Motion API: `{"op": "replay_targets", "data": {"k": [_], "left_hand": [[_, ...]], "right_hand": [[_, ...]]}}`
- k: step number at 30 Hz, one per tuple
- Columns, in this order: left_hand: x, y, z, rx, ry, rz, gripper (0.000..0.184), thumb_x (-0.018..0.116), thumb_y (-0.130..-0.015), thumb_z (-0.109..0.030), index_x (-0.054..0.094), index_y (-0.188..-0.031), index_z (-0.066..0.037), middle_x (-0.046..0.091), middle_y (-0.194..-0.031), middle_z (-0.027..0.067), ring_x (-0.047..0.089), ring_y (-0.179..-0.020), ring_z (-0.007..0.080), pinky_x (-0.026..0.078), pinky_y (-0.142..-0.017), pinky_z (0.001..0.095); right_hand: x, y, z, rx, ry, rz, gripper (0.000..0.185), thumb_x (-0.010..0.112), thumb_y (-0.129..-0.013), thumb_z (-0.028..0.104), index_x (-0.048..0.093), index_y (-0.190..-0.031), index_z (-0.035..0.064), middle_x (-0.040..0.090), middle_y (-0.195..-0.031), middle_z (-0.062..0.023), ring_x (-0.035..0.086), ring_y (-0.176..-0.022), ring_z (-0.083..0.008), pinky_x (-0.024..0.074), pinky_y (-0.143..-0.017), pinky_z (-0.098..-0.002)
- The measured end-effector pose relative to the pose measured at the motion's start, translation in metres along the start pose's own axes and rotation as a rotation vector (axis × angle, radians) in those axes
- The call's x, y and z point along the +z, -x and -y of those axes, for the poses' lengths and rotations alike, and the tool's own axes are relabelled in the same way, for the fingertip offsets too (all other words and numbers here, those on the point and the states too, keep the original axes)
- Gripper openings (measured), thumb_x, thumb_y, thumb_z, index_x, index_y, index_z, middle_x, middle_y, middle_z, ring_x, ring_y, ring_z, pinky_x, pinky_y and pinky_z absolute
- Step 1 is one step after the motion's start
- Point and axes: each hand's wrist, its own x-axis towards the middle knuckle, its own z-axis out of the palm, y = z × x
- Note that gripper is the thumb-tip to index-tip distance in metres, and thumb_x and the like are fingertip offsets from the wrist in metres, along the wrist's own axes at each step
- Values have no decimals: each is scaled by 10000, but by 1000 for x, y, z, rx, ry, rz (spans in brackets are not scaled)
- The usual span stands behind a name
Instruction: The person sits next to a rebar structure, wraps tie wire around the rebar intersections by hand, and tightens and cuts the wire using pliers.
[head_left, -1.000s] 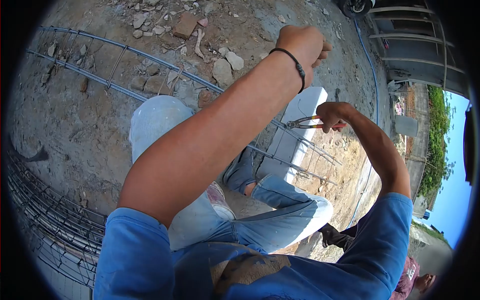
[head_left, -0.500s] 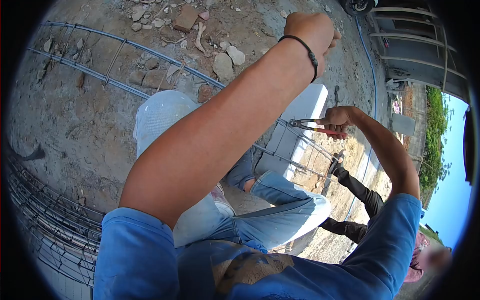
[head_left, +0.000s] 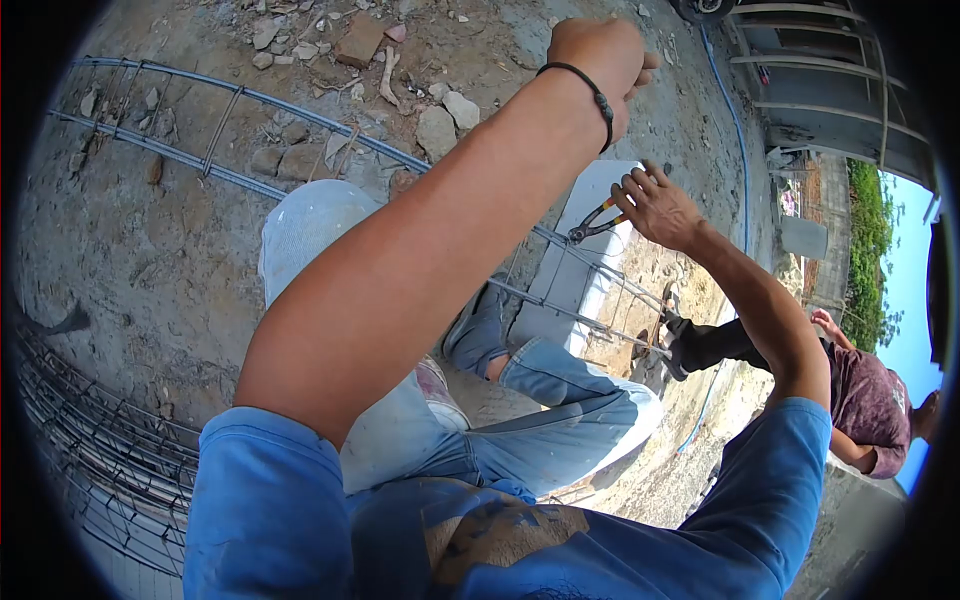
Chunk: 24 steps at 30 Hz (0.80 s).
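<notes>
My left hand point(head_left: 598, 62), a dark cord bracelet on its wrist, is raised at the top with its back to me. Its fingers are curled closed, and whatever may be in them is hidden. My right hand point(head_left: 662, 208) holds a pair of pincers point(head_left: 590, 228) with red and yellow grips, its fingers at the handle ends and the handles spread apart. The pincers' jaws are at the upper bars of a long rebar cage point(head_left: 285, 103), over a pale block point(head_left: 553, 283). My left forearm hides part of the cage.
Stones point(head_left: 437, 132) and a brick point(head_left: 360, 40) lie beyond the cage. Stacked wire mesh point(head_left: 100, 440) is at lower left. A blue hose point(head_left: 735, 110) runs along the ground. Another person point(head_left: 868, 395) in a maroon shirt is at the right, legs near the cage's end.
My right hand has turned and its fingers have spread, with the pincers' handles now wider apart. My left hand has shifted slightly left. The other person has come further into view.
</notes>
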Motion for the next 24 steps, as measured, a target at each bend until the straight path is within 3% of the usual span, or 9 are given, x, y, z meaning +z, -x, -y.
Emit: {"op": "replay_targets", "data": {"k": [4, 7, 11, 15, 18, 20, 21, 22, 24], "left_hand": [[-1, 3, 2, -23, -39, 6, 201, 526, -932, -77, 711, -911, -2, 729, -893, 100, 676, -748, 139, 514, -658, 254], [-1, 6, 1, -14, -39, -17, 193, 530, -934, -83, 705, -937, -1, 729, -892, 95, 675, -745, 141, 515, -662, 258], [-5, 3, -3, 27, -24, 0, 181, 535, -934, -85, 694, -956, -3, 732, -897, 89, 673, -744, 136, 516, -665, 256], [-5, 5, -10, 6, -40, -22, 176, 530, -935, -86, 689, -955, -13, 736, -907, 83, 666, -739, 127, 516, -667, 262], [-3, 0, -8, 15, -36, -14, 183, 519, -936, -83, 688, -954, -13, 736, -908, 84, 666, -739, 127, 515, -668, 264], [-1, -1, -5, 17, -18, -11, 188, 513, -936, -81, 688, -953, -13, 736, -906, 85, 666, -740, 128, 515, -668, 265], [0, 0, -3, -6, -34, -5, 193, 508, -937, -80, 688, -954, -12, 736, -906, 86, 668, -742, 130, 515, -669, 266], [1, 1, -1, -29, -52, 2, 198, 503, -939, -79, 688, -955, -12, 736, -907, 87, 669, -744, 133, 514, -669, 266], [2, 4, 2, -44, -64, 12, 201, 500, -939, -79, 688, -957, -12, 737, -907, 88, 670, -745, 134, 513, -667, 268]], "right_hand": [[13, -2, -4, -12, 112, 140, 295, 628, -923, 307, 683, -980, 23, 640, -834, -89, 642, -813, -262, 509, -807, -390], [12, -16, -12, 287, -307, 779, 359, 644, -956, 365, 725, -951, 15, 742, -971, -170, 722, -955, -285, 562, -810, -363], [51, 4, -22, 712, -1304, 1458, 466, 715, -927, 449, 708, -857, -12, 662, -694, -100, 634, -549, -195, 546, -498, -376], [52, 23, -8, 724, -1452, 1333, 416, 759, -901, 377, 706, -840, -30, 675, -696, -108, 674, -579, -212, 562, -523, -378], [4, 12, 6, 474, -1034, 1197, 409, 782, -866, 332, 690, -974, -52, 686, -723, -122, 708, -640, -249, 579, -585, -403], [12, 22, 19, 290, -314, 631, 494, 771, -842, 302, 624, -1136, -66, 708, -800, -125, 731, -725, -268, 589, -668, -439], [-10, 8, 18, 340, -311, 787, 501, 713, -876, 282, 566, -1225, -45, 688, -906, -116, 707, -883, -275, 560, -838, -476], [-7, 12, 17, 345, -311, 791, 501, 713, -876, 282, 566, -1225, -45, 688, -906, -116, 707, -883, -275, 560, -838, -476], [-3, 17, 17, 100, 16, 128, 419, 657, -900, 292, 587, -1175, -17, 628, -957, -95, 634, -951, -265, 505, -934, -480]]}}
